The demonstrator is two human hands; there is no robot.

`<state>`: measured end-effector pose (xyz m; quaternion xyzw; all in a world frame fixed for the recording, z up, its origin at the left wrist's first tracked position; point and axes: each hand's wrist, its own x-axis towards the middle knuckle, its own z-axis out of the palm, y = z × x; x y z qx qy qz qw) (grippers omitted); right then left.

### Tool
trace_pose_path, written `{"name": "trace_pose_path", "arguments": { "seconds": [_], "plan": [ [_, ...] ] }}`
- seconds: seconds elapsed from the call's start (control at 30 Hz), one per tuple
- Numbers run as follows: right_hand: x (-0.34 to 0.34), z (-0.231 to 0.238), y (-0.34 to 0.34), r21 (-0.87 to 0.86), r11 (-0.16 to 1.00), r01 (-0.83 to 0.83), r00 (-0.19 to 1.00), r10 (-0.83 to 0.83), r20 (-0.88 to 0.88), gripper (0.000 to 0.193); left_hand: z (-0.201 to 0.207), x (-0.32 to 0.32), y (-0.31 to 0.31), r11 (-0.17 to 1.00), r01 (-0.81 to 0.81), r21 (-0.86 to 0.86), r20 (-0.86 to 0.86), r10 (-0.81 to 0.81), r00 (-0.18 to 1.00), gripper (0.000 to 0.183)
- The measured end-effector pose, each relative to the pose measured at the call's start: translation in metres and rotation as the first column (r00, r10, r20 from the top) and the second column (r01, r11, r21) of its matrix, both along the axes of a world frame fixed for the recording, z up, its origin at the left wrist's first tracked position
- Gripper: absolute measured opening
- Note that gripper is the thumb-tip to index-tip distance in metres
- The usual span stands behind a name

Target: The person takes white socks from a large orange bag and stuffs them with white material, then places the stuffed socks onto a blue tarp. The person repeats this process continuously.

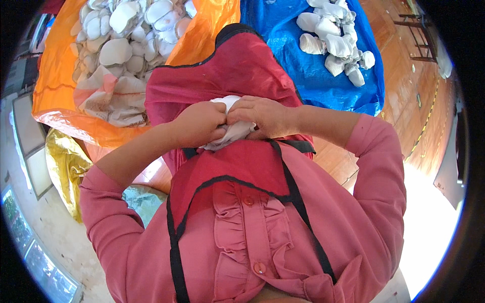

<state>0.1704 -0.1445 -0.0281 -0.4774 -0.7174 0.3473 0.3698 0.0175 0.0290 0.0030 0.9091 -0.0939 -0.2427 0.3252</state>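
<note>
Over my lap both hands work on a soft white fabric piece [235, 133] with a rounded top edge. My left hand [201, 121] grips its left side, fingers curled in. My right hand [265, 117] is closed on the upper right of it, its fingertips meeting those of the left. The hands cover much of the piece, so its full shape is hidden. Under it lies the red apron [227, 68] with black edging, spread across my lap.
Ahead on the left, an orange plastic sheet [53, 96] carries a heap of flat white oval pads [116, 51] and a pale sack [113, 96]. To the right, a blue sheet [288, 65] bears several bunched white pieces [338, 45]. A yellow bag [63, 161] lies left on the floor.
</note>
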Motion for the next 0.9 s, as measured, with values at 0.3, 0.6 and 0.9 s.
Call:
{"name": "trace_pose_path", "arguments": {
  "seconds": [0.3,0.6,0.9],
  "plan": [
    [0.001,-0.007,0.025,0.141,0.99,-0.014,0.999,0.007,0.049,0.055,0.013,-0.019,0.003,0.935,-0.296,-0.196,0.161,0.328,0.931,0.019],
    [0.007,0.004,0.04,0.112,0.984,0.138,0.985,-0.148,0.09,0.057,0.006,-0.024,0.011,0.713,-0.562,-0.419,0.07,0.642,0.763,0.014],
    [0.005,-0.009,0.045,0.212,0.952,0.22,0.973,-0.229,0.022,0.063,-0.015,-0.026,0.006,0.049,-0.725,-0.687,-0.49,0.706,0.511,0.011]
  ]
}}
